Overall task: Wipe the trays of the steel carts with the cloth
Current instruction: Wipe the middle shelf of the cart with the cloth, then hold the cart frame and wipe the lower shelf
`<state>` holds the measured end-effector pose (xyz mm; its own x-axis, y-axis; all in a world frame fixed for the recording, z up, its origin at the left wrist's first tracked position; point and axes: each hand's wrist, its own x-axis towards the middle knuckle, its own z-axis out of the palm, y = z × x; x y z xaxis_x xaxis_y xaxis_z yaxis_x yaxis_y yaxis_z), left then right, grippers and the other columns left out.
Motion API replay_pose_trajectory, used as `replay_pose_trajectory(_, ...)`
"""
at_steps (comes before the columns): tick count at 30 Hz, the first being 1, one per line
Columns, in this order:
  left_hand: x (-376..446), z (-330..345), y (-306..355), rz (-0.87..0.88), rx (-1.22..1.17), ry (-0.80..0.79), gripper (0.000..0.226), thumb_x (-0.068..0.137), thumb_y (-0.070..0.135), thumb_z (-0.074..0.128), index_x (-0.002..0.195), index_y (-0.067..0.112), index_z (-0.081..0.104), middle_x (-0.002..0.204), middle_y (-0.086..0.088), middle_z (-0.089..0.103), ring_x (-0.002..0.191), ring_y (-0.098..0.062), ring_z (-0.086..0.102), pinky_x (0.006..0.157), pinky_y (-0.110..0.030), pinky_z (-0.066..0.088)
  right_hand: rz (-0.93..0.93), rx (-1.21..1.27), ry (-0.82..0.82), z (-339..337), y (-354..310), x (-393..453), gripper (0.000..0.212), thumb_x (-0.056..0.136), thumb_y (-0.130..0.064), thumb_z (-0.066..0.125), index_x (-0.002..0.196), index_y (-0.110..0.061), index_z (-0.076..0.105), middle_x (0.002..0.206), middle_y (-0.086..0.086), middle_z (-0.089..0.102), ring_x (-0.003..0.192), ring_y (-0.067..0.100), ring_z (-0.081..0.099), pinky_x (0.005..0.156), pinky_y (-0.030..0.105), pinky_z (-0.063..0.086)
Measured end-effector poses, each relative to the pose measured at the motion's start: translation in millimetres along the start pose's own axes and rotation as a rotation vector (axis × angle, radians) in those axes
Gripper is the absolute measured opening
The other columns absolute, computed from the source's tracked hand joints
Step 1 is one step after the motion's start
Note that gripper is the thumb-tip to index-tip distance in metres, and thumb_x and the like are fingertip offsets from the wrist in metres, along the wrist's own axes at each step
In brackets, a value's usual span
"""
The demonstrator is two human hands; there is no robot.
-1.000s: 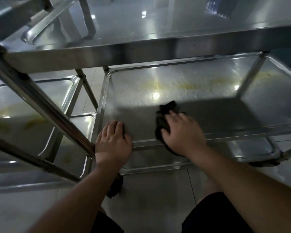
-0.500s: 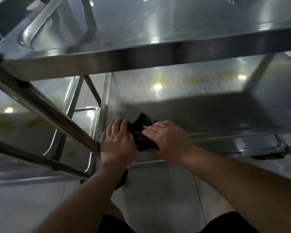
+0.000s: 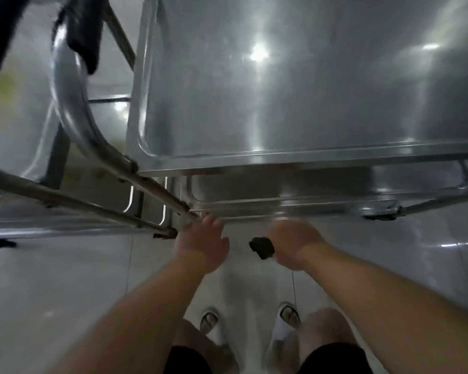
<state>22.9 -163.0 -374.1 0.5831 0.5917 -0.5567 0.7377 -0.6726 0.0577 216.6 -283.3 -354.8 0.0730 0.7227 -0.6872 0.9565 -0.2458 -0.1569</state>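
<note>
Far left there's a second steel cart (image 3: 25,147), pretty blurry, with yellowish smears on its tray and something dark (image 3: 84,31) draped over its curved handle bar (image 3: 68,103). A dark shape (image 3: 0,33) fills the top left corner, can't tell what it is.

Next over is the cart you're at. Its top tray (image 3: 295,85) takes up most of the view, shiny with light glare on it, and the lower tray (image 3: 281,193) peeks out just under its near edge. A slanted frame tube (image 3: 157,188) runs down to the near left corner.

Your left hand (image 3: 200,244) is right at that corner, fingers curled over the near rim of the lower tray where the tube meets it. They're bunched together, and it looks like you're gripping the edge, though the blur makes the exact contact hard to read.

Just beside it, your right hand (image 3: 292,241) is balled around the cloth (image 3: 262,247). The cloth is a dark wad sticking out of the thumb side of your fist, held in the air in front of the cart and off both trays, with pale floor (image 3: 65,292) behind it. Fingers are clamped on it.

Bottom middle, your feet in white slide sandals (image 3: 284,323) stand on the floor, dark shorts at the frame edge. Right side is more floor and a cart leg brace (image 3: 430,202).
</note>
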Motion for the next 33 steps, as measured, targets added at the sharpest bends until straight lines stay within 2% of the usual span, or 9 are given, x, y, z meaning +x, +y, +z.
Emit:
replay_pose_trajectory(4,-85.0,-49.7,17.7,-0.036,-0.101,-0.147,0.056,0.105,0.044,0.045,0.158,0.028,0.040,0.162,0.000,0.042,0.144,-0.026,0.044,0.113,-0.042,0.037,0.133,0.190,0.005,-29.6,-8.9,-88.6,0.017,0.093,-0.017,0.059,0.106,-0.026,0.064,0.098,0.000,0.065,0.089,0.022,0.064,0.076,0.033,0.055)
replay_pose_trajectory(8,-165.0,-110.2,40.8,-0.056,-0.105,-0.221,0.050,0.105,0.042,0.042,0.151,0.026,0.045,0.150,-0.003,0.051,0.133,-0.030,0.052,0.103,-0.042,0.043,0.249,0.268,0.075,-72.2,-20.3,-177.5,0.014,0.089,-0.016,0.059,0.091,-0.030,0.060,0.088,-0.002,0.064,0.077,0.021,0.063,0.060,0.030,0.048)
replay_pose_trajectory(14,-227.7,-182.0,63.3,0.002,-0.104,-0.142,0.046,0.104,0.042,0.041,0.145,0.024,0.049,0.141,-0.002,0.055,0.125,-0.030,0.057,0.091,-0.042,0.042,0.315,0.356,0.208,-122.2,-38.6,-262.0,0.013,0.090,-0.017,0.054,0.088,-0.030,0.057,0.085,-0.005,0.062,0.075,0.018,0.060,0.059,0.031,0.047)
replay_pose_trajectory(19,-248.1,-225.9,77.9,0.097,-0.039,-0.054,0.044,0.102,0.038,0.042,0.142,0.022,0.050,0.142,-0.005,0.055,0.132,-0.030,0.052,0.103,-0.046,0.040,0.315,0.255,0.320,-152.1,-47.2,-312.1,0.021,0.087,-0.016,0.058,0.094,-0.035,0.052,0.086,-0.007,0.052,0.077,0.019,0.051,0.055,0.029,0.031)
replay_pose_trajectory(23,-256.8,-255.0,105.7,0.201,-0.015,0.021,0.047,0.103,0.042,0.043,0.144,0.021,0.049,0.144,-0.006,0.054,0.134,-0.031,0.052,0.107,-0.048,0.041,0.352,0.126,0.422,-166.2,-43.5,-355.5,0.024,0.092,-0.024,0.060,0.115,-0.030,0.056,0.107,-0.003,0.061,0.099,0.025,0.058,0.071,0.035,0.037)
replay_pose_trajectory(26,-264.9,-272.6,140.6,0.302,0.007,0.047,0.048,0.102,0.041,0.044,0.145,0.022,0.049,0.143,-0.006,0.055,0.132,-0.031,0.053,0.108,-0.048,0.042,0.436,0.126,0.464,-167.6,-34.2,-392.8,0.026,0.092,-0.021,0.060,0.117,-0.028,0.055,0.113,-0.001,0.061,0.107,0.027,0.059,0.074,0.035,0.036)
replay_pose_trajectory(28,-267.8,-281.0,163.7,0.353,0.024,0.044,0.051,0.101,0.040,0.045,0.149,0.022,0.047,0.145,-0.006,0.054,0.133,-0.030,0.052,0.110,-0.048,0.041,0.491,0.158,0.483,-166.5,-27.3,-412.1,0.028,0.092,-0.020,0.059,0.118,-0.028,0.055,0.113,0.000,0.061,0.105,0.027,0.059,0.073,0.034,0.035)
replay_pose_trajectory(31,-277.9,-293.0,212.8,0.463,0.068,0.043,0.055,0.099,0.038,0.046,0.153,0.023,0.044,0.147,-0.006,0.053,0.133,-0.030,0.052,0.109,-0.048,0.041,0.604,0.196,0.519,-154.5,-7.0,-455.5,0.022,0.092,-0.019,0.059,0.112,-0.029,0.055,0.107,0.001,0.062,0.088,0.025,0.053,0.071,0.034,0.038)
replay_pose_trajectory(33,-283.8,-299.0,248.8,0.536,0.116,0.056,0.054,0.100,0.038,0.046,0.152,0.023,0.045,0.146,-0.006,0.053,0.134,-0.030,0.051,0.107,-0.047,0.042,0.656,0.181,0.515,-141.2,12.3,-484.0,0.020,0.092,-0.017,0.058,0.109,-0.028,0.055,0.106,0.000,0.062,0.089,0.023,0.054,0.074,0.035,0.042)
